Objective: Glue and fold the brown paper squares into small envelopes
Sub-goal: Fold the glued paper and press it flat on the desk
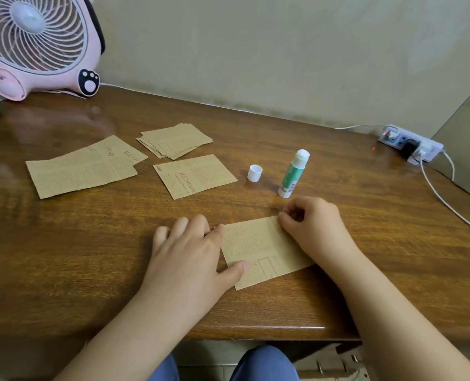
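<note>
One piece under my hands, plenty left.

My left hand (190, 251) presses flat on the folded brown paper (264, 251) at the desk's near edge; my right hand (310, 226) pinches its far corner. Beyond, the uncapped glue stick (293, 174), loose sheets (85, 167) and a stack (176, 140) wait.

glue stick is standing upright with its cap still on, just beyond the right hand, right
Not quite. The glue stick does stand upright just beyond the right hand, but its cap is off: the white cap sits on the table to the stick's left, apart from it. The head view shows this.
</note>
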